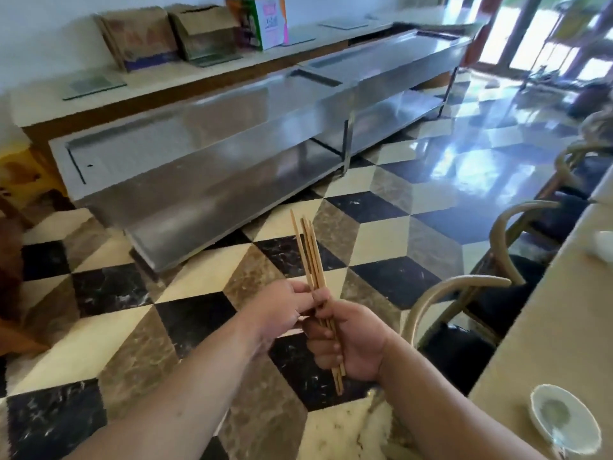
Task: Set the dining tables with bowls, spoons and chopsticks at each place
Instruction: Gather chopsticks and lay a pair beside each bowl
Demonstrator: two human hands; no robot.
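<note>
Several wooden chopsticks (310, 252) stand upright in a bundle over the chequered floor. My right hand (345, 340) is closed around their lower part. My left hand (282, 308) pinches the bundle just above the right fist. At the right edge runs the beige dining table (544, 330). A white bowl (564, 418) with a spoon in it sits near its front end. Another white dish (603, 245) lies farther along the table, partly cut off by the frame.
Curved-back chairs (457, 293) with dark seats line the table's left side. A long steel serving counter (212, 154) stands ahead on the left, with cardboard boxes (172, 34) on the ledge behind it. Glossy chequered floor lies between counter and chairs.
</note>
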